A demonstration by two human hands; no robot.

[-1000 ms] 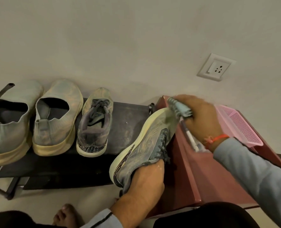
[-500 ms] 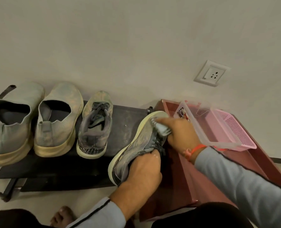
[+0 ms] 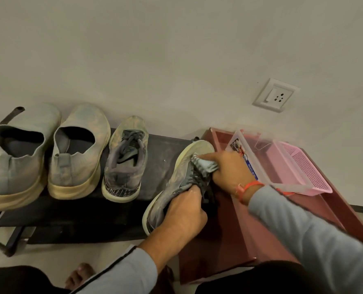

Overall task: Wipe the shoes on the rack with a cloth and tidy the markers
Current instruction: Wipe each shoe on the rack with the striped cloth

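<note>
My left hand (image 3: 183, 211) grips the heel end of a grey laced sneaker (image 3: 176, 177), held tilted on its side over the right end of the black rack (image 3: 165, 149). My right hand (image 3: 229, 168) clutches a striped grey cloth (image 3: 204, 165) and presses it on the sneaker near its toe and laces. The matching grey sneaker (image 3: 124, 164) stands on the rack. Two pale slip-on shoes (image 3: 78, 151) (image 3: 17, 155) stand to its left. No loose markers are visible.
A dark red low cabinet (image 3: 235, 230) stands right of the rack. On it sit a clear plastic box (image 3: 250, 160) and a pink mesh basket (image 3: 303, 168). A wall socket (image 3: 275, 95) is above. My bare foot (image 3: 78, 274) is on the floor below.
My right hand came down from the cabinet's clear box to the sneaker and now presses the cloth on its toe end. The left hand keeps its hold; the sneaker shifted slightly.
</note>
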